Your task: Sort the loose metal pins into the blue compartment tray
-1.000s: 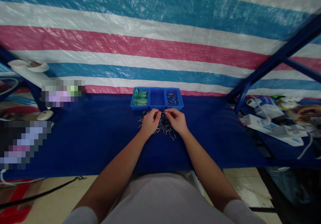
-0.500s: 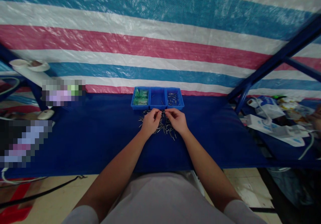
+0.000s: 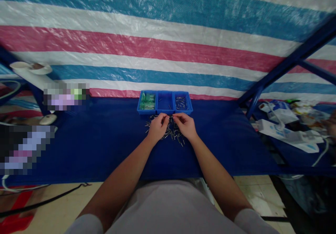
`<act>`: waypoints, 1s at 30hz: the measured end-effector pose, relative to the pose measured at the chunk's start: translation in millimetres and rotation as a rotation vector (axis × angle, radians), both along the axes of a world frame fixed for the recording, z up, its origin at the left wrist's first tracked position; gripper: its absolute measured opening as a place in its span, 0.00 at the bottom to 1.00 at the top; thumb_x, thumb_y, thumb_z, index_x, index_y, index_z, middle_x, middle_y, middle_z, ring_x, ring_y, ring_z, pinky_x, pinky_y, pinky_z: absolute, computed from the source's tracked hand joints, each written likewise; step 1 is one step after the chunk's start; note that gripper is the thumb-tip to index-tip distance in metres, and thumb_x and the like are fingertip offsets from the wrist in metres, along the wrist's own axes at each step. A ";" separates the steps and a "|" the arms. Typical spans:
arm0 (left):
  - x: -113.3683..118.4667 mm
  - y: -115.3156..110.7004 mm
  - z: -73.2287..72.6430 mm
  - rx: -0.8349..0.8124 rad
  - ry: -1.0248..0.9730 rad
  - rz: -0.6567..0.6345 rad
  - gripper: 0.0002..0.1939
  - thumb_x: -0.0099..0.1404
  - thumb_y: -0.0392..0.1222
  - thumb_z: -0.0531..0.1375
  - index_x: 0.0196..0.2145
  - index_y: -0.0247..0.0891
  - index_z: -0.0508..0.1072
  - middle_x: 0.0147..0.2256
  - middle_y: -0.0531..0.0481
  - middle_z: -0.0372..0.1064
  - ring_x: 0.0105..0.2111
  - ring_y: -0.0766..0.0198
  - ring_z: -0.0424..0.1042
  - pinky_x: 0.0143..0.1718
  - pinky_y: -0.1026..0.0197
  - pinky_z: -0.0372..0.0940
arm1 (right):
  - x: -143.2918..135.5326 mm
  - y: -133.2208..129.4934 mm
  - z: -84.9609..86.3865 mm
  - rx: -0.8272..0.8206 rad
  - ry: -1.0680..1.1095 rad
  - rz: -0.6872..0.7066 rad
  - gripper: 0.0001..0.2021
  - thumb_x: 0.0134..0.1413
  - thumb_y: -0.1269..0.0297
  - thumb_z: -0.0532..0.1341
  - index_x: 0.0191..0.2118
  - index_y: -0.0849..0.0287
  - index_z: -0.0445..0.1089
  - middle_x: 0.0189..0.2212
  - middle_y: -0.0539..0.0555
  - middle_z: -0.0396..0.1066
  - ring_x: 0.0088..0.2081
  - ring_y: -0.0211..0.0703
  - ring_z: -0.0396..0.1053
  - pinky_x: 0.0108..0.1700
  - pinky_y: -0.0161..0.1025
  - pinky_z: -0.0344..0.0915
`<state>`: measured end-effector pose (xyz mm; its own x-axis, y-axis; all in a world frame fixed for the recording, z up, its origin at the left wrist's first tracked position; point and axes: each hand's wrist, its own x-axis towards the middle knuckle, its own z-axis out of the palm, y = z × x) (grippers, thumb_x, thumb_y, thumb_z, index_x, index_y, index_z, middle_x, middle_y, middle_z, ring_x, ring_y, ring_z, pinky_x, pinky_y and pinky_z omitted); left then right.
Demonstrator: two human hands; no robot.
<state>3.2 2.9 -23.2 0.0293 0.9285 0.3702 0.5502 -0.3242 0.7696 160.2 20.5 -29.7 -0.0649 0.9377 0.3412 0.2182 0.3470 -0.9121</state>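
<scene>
My left hand (image 3: 158, 126) and my right hand (image 3: 185, 125) face each other with thumbs and fingertips pinched. Between the fingertips runs a thin, short metal pin (image 3: 170, 116), gripped from both ends; its exact kind is too small to tell. Under and around both hands lies a loose pile of small dark and silvery metal pins (image 3: 172, 134). Just beyond stands a blue three-compartment tray (image 3: 165, 112). Green-tinted packets (image 3: 147, 101) fill its left compartment, a few small bits lie in the middle one, and several metal pins (image 3: 181, 103) are in the right one.
A blue cloth covers the table (image 3: 105, 139). Striped plastic sheeting (image 3: 157, 48) hangs behind it. At right, a blue metal frame (image 3: 282, 68) rises beside a white power strip (image 3: 286, 136) and plastic bags (image 3: 280, 111). Blurred-out items and a white computer mouse (image 3: 48, 119) are at left.
</scene>
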 end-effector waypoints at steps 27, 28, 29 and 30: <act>-0.3 -0.2 0.8 -0.011 0.010 -0.006 0.12 0.67 0.46 0.50 0.35 0.38 0.69 0.24 0.54 0.65 0.23 0.68 0.64 0.27 0.65 0.56 | 0.1 -1.1 3.1 -0.018 -0.030 -0.009 0.10 0.52 0.58 0.62 0.37 0.56 0.75 0.34 0.55 0.76 0.33 0.43 0.72 0.38 0.41 0.69; -0.1 -0.1 0.4 -0.011 0.005 -0.007 0.12 0.68 0.46 0.50 0.35 0.38 0.69 0.24 0.54 0.65 0.24 0.68 0.64 0.27 0.66 0.56 | 0.2 -1.0 2.8 -0.015 -0.030 -0.008 0.10 0.52 0.58 0.62 0.37 0.56 0.75 0.34 0.55 0.76 0.34 0.43 0.72 0.38 0.40 0.69; -0.1 -0.1 0.0 -0.011 0.001 -0.008 0.12 0.68 0.46 0.50 0.35 0.38 0.68 0.24 0.54 0.65 0.24 0.68 0.64 0.27 0.66 0.56 | 0.2 -0.8 2.6 -0.010 -0.028 -0.005 0.10 0.52 0.58 0.62 0.38 0.56 0.75 0.34 0.55 0.76 0.34 0.43 0.72 0.38 0.40 0.69; 0.0 -0.1 -0.2 -0.012 -0.003 -0.009 0.12 0.67 0.46 0.50 0.35 0.38 0.68 0.24 0.54 0.65 0.24 0.69 0.63 0.27 0.66 0.56 | 0.1 -0.7 2.4 -0.006 -0.023 -0.003 0.10 0.52 0.58 0.62 0.38 0.56 0.75 0.34 0.55 0.76 0.34 0.43 0.72 0.38 0.40 0.69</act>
<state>3.2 2.8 -23.3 0.0362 0.9325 0.3593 0.5452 -0.3198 0.7749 160.4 19.8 -27.3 -0.0701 0.9401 0.3337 0.2400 0.3406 -0.9091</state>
